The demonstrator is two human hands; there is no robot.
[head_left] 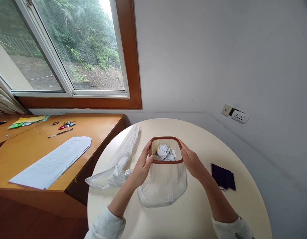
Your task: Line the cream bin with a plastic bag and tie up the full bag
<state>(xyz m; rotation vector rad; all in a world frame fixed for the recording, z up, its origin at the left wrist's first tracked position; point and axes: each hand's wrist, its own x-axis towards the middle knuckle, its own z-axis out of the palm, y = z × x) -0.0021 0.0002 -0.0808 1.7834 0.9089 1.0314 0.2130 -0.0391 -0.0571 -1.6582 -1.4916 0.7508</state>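
A small trash can (168, 162) with a brown rim stands on the round cream table (203, 205). A translucent plastic bag (163, 191) lines it and hangs down over its outside. Crumpled white paper (163, 151) lies inside. On the left side of the rim, my left hand (142, 166) is closed, thumb near the front corner. My right hand (192, 161) grips the right side of the rim in the same way. The can's lower body is hidden by the bag. Left of it lies a second, loose plastic bag (118, 166), partly behind my left forearm.
A dark cloth (223, 177) lies on the table at right. To the left, an orange-brown desk (103, 129) holds papers (56, 162), a pen (60, 133), keys (67, 125) and coloured folders (29, 121). A window (89, 49) and a wall socket (240, 116) are behind.
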